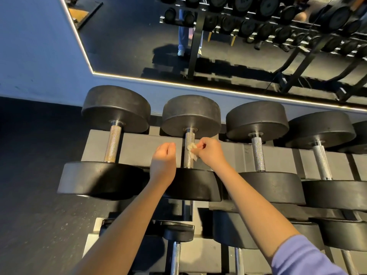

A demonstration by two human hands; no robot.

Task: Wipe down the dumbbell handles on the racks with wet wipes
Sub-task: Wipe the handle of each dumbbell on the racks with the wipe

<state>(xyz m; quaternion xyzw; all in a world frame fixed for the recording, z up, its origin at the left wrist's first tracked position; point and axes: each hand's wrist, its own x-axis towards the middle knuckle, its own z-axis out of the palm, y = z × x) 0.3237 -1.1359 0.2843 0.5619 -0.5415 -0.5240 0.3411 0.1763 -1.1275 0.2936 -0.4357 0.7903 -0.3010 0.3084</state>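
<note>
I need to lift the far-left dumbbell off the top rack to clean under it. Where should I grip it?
Probably its knurled handle, from above: it lies bare between the far head and near head, both too wide to grasp.

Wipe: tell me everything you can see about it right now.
The wipe is a small, crumpled, off-white wad that looks thin and limp. The right hand pinches it in curled fingers and holds it against the right side of the knurled metal handle of the second dumbbell from the left on the top rack, about midway along the handle. A loose corner hangs below the fingers. Whether it is wet cannot be told.
</note>
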